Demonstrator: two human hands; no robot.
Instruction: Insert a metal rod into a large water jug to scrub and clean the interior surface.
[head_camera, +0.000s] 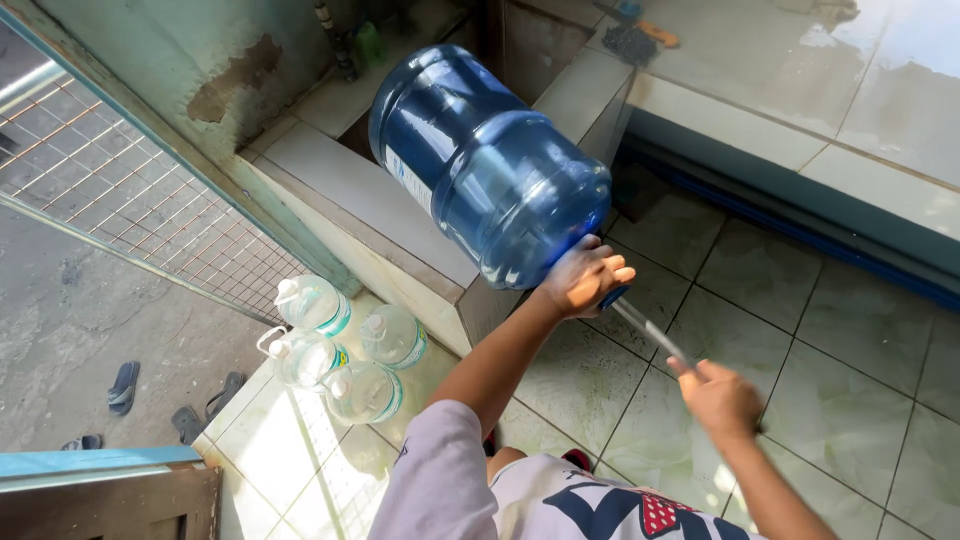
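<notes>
The left hand is wrapped tight around the neck of a big round blue plastic water jug. The jug lies tipped on its side, with its body resting on the corner of a low grey tiled ledge and its neck sticking out past the ledge edge over the floor. A thin stream of water runs out of the neck, down and to the right.

The right hand is under the stream, fingers loosely bent and holding nothing. The water hits near its fingertips. The two hands are near each other but not touching.

The floor is made of pale green square tiles and looks wet. Four small clear plastic water bottles with white caps stand close together on the floor, right by the front of the ledge, to the left of the left arm. Past a wire mesh gate, some dark sandals lie on grey ground.
</notes>
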